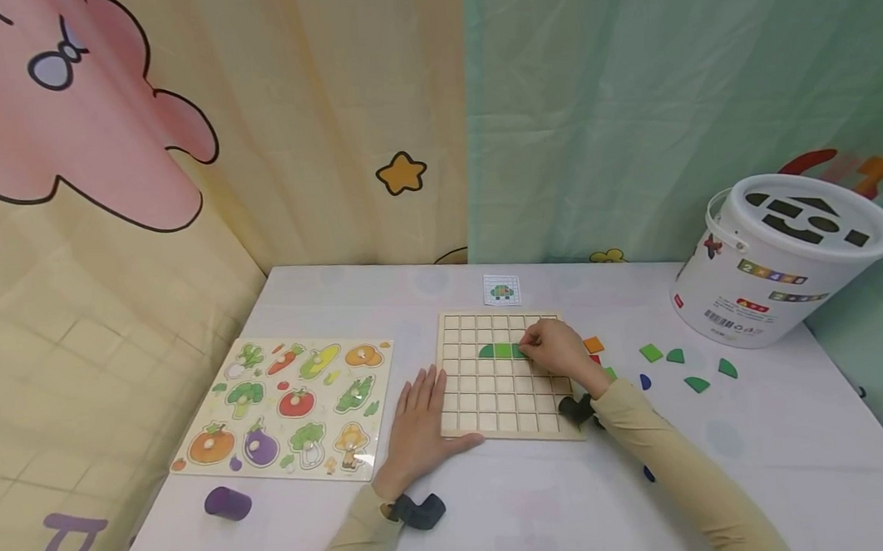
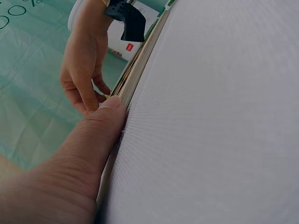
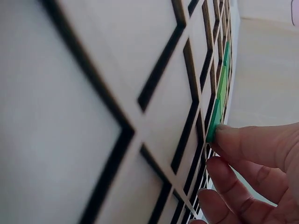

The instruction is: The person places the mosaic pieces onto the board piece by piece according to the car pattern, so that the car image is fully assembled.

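Note:
A wooden grid board [image 1: 496, 402] lies on the table in the head view. My left hand [image 1: 420, 430] rests at its lower left corner, straight fingers along the left side and thumb at the front edge. Above the board's middle, my right hand [image 1: 558, 353] pinches a dark green quarter-round tile [image 3: 213, 122] between thumb and fingers, at a grid cell. Left of that tile sit a light green square tile [image 1: 503, 351] and another dark green quarter-round tile [image 1: 486, 352], side by side in one row. The right fingers partly cover the pinched tile.
Loose green tiles [image 1: 697, 384] and an orange tile [image 1: 593, 345] lie right of the board. A white bucket [image 1: 750, 293] stands behind them. A pattern card [image 1: 501, 291] lies beyond the board. Leftward are a vegetable puzzle [image 1: 324, 456] and a purple cylinder [image 1: 228, 504].

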Motion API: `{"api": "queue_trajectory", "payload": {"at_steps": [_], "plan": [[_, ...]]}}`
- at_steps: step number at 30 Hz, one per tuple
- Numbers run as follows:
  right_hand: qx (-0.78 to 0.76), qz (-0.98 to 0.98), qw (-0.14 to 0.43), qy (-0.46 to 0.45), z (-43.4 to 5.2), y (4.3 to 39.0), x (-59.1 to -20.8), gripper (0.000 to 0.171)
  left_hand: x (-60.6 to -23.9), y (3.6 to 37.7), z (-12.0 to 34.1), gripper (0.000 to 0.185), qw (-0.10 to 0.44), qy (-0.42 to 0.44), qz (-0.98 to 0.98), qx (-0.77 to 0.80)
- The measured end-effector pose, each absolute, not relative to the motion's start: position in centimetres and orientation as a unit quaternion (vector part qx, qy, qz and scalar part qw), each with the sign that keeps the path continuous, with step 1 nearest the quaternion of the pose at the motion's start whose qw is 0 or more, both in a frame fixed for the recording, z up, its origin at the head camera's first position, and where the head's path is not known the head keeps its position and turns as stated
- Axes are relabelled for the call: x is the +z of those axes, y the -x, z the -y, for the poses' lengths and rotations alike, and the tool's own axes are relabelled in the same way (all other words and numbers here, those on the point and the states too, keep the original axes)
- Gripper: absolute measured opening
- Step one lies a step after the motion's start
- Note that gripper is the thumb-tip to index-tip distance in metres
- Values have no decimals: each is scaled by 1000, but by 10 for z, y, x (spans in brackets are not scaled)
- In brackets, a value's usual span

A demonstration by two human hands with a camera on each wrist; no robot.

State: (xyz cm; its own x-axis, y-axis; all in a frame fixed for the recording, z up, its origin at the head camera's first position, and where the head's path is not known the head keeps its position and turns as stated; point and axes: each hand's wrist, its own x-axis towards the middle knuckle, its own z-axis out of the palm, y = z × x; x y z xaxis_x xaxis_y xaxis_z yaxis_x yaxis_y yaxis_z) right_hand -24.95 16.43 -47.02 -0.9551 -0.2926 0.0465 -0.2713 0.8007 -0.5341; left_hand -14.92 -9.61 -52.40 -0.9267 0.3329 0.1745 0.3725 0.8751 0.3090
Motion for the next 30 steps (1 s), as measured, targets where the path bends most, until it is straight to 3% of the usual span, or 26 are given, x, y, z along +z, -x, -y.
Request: {"api": "queue_trajectory", "payload": {"at_steps": [13,23,30], "plan": [[-283,-942,24,181,-169,247,-468,11,-523,149,96,113,63,186,966,-170],[-291,-922,48,249,-181,238,-466,22,-523,149,96,113,61,184,966,-172],[-305,-921,83,227,-194,217,-458,27,-523,149,96,113,61,184,965,-175]]}}
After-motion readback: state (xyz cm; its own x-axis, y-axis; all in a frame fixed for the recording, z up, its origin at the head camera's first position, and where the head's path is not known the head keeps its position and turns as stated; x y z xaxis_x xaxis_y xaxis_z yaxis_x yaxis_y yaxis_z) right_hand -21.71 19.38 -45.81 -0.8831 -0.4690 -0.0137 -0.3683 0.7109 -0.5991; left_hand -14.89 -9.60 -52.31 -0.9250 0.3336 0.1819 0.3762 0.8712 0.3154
